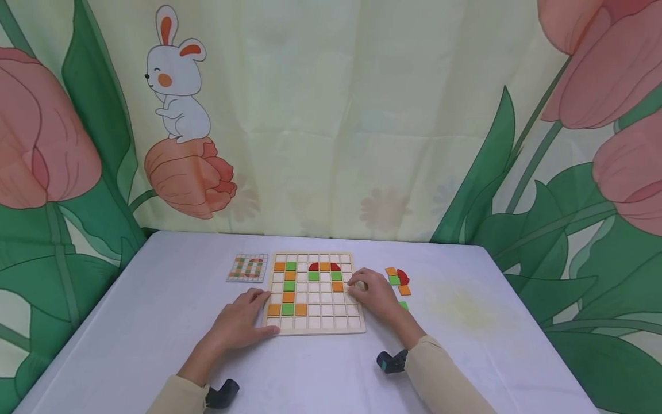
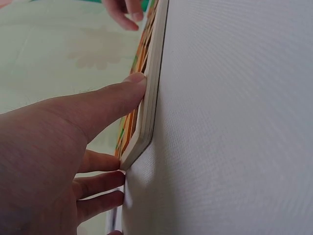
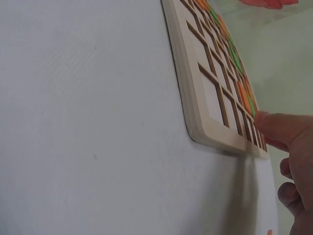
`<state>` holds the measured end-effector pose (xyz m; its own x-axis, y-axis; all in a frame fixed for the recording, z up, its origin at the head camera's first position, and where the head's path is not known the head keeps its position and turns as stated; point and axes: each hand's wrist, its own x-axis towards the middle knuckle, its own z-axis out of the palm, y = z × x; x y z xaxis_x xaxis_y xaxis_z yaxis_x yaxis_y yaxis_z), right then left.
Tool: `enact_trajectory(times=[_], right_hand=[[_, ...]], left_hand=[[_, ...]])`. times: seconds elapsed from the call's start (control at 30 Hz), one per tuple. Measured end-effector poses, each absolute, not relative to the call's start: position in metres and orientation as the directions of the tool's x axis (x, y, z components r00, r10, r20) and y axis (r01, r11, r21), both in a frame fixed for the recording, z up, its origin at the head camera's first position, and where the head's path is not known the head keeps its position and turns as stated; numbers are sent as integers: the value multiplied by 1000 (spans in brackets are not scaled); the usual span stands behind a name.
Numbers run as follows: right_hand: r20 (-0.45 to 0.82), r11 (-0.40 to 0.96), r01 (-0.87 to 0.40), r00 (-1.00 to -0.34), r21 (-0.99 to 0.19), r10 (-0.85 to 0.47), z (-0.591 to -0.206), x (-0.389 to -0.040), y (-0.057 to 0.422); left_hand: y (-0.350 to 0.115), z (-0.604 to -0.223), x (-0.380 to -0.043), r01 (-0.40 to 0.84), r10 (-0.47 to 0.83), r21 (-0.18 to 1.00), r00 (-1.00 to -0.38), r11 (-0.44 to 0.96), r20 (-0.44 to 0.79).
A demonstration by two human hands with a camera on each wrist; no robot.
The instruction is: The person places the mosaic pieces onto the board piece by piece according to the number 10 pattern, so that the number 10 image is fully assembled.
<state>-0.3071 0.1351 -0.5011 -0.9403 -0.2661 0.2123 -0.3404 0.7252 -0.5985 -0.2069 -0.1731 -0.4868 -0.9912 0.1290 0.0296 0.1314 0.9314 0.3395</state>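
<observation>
A pale wooden grid board (image 1: 314,331) with orange, green and red tiles in some cells lies on the table. My left hand (image 1: 239,320) rests at its front left corner. The thumb (image 2: 115,100) touches the front rim, and the fingers (image 2: 100,188) lie against the left side. Over the board's right edge is my right hand (image 1: 376,292), thumb and index finger bent toward each other. An orange tile (image 1: 338,286) lies in a cell just left of their tips. No piece shows between these fingertips; the right wrist view partly hides them behind the thumb (image 3: 281,126).
A small patterned card (image 1: 247,268) lies left of the board. Loose tiles lie to the right: a red quarter-round piece (image 1: 403,278), a green tile (image 1: 395,280), orange ones (image 1: 404,290), and another green one (image 1: 403,306) partly behind the right wrist. A printed curtain (image 1: 310,144) hangs behind.
</observation>
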Motion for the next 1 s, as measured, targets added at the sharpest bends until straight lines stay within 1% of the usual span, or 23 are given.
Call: enact_trajectory(times=[0.2, 0.47, 0.8, 1.0], right_hand=[[174, 744, -268, -963, -612, -204, -503, -308, 154], [203, 767, -266, -963, -583, -179, -502, -304, 186], [169, 811, -173, -981, -559, -93, -502, -299, 232], [154, 834, -163, -983, -527, -95, -503, -301, 246]], left_hand=[[-175, -488, -208, 125, 125, 339, -992, 933, 23], [-176, -491, -209, 112, 114, 335, -993, 936, 15], [-174, -487, -208, 112, 114, 330, -993, 937, 14], [-173, -487, -209, 120, 121, 332, -993, 936, 17]])
